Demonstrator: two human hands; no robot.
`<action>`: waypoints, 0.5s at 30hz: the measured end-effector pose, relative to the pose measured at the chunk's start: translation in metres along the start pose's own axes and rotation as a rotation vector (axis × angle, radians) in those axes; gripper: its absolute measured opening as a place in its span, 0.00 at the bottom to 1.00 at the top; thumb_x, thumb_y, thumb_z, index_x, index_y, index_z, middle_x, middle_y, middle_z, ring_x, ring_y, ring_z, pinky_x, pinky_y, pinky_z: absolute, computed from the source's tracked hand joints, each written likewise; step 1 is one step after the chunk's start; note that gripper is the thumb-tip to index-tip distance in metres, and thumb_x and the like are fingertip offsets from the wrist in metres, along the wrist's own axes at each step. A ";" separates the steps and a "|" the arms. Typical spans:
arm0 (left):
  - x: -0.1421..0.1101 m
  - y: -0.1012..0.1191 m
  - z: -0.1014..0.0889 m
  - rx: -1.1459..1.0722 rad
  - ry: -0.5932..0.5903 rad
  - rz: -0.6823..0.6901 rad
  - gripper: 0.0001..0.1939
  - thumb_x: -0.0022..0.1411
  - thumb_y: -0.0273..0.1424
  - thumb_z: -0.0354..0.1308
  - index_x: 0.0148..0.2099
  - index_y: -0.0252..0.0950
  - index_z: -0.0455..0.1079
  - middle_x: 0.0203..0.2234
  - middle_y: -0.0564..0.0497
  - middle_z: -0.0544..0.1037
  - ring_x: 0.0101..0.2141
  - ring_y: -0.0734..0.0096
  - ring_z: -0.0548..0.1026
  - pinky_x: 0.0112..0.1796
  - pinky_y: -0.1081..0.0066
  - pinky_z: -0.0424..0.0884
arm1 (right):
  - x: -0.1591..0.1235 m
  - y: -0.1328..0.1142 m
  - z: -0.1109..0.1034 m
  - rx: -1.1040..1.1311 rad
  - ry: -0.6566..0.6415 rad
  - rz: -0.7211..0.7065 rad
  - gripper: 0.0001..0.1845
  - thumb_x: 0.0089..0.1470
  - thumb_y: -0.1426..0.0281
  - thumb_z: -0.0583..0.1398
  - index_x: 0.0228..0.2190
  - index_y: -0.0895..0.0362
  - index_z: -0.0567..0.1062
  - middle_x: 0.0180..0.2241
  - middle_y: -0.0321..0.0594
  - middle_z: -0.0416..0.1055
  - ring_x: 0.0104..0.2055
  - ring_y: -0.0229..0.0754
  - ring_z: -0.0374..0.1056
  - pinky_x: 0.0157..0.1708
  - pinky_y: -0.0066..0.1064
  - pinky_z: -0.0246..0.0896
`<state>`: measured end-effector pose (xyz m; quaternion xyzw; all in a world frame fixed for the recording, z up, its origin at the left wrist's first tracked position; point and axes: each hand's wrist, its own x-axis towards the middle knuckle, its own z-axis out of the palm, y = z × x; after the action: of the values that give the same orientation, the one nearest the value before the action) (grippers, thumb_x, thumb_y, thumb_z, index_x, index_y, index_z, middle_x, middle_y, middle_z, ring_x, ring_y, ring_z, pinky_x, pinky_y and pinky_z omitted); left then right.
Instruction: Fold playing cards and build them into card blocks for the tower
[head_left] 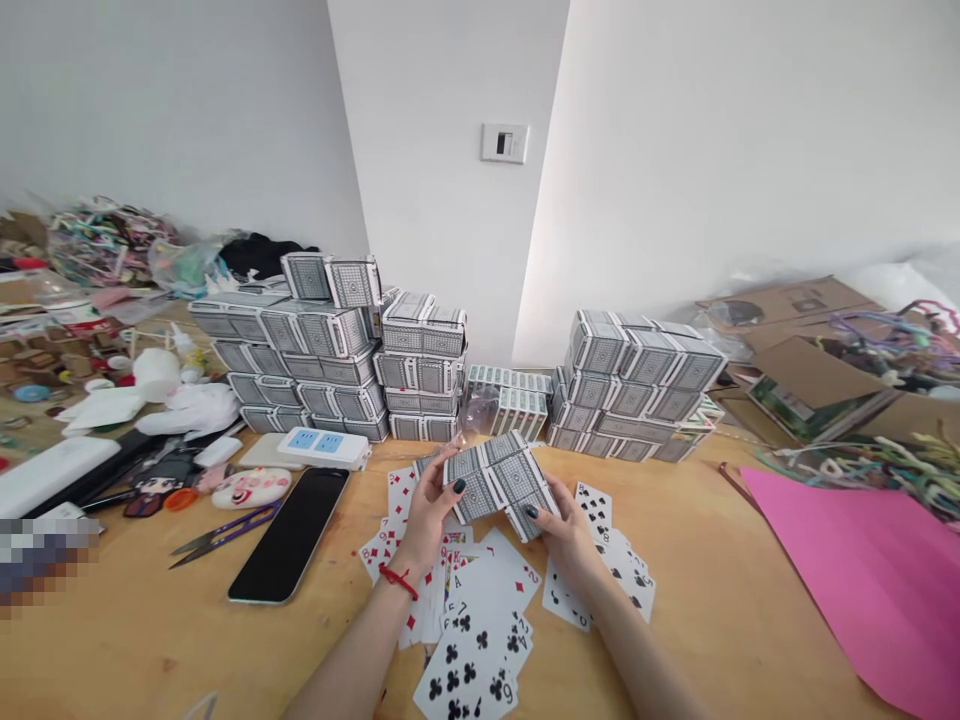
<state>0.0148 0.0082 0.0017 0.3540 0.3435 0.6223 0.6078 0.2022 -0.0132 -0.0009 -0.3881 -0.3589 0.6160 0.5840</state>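
Observation:
Between my two hands is a block folded from playing cards [499, 478], its grey patterned backs turned up and a part jutting out at the lower right. My left hand [429, 510] grips its left side, thumb on top. On the right side, my right hand [564, 525] holds it with the thumb at the lower corner. Loose playing cards [487, 590] lie face up beneath, diamonds and clubs overlapping. More loose cards [630, 570] with black suits fan out under and beside my right hand. The fingertips behind the block are hidden.
Stacked card blocks stand at the back left [300, 350] and back right [637, 385]. A phone [289, 535], thread snips [225, 530] and a power strip [326, 447] lie left. Pink paper [862, 580] covers the right side, near an open cardboard box [821, 385].

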 end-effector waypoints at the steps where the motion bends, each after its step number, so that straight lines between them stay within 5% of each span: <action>1: -0.001 0.000 0.000 0.004 -0.014 0.007 0.27 0.44 0.34 0.66 0.49 0.41 0.68 0.52 0.46 0.69 0.52 0.54 0.65 0.47 0.64 0.66 | 0.000 -0.001 0.000 -0.004 0.000 0.002 0.29 0.34 0.68 0.68 0.42 0.50 0.71 0.46 0.39 0.69 0.46 0.49 0.65 0.41 0.36 0.61; 10: -0.001 0.000 -0.003 0.141 0.049 -0.095 0.21 0.47 0.34 0.65 0.45 0.37 0.70 0.41 0.45 0.76 0.41 0.59 0.74 0.39 0.66 0.70 | 0.000 0.004 0.001 -0.146 0.034 -0.018 0.26 0.36 0.63 0.68 0.40 0.54 0.72 0.42 0.42 0.71 0.44 0.50 0.66 0.41 0.38 0.62; 15: -0.005 -0.009 0.004 0.121 0.140 -0.095 0.19 0.47 0.36 0.64 0.43 0.37 0.70 0.38 0.47 0.77 0.40 0.60 0.74 0.38 0.67 0.69 | 0.004 0.009 -0.003 0.034 0.120 0.051 0.27 0.38 0.60 0.67 0.43 0.51 0.72 0.44 0.39 0.72 0.42 0.46 0.68 0.37 0.34 0.63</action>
<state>0.0230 0.0036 -0.0042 0.3290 0.4386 0.5940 0.5887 0.2008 -0.0101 -0.0103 -0.4234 -0.3027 0.6122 0.5953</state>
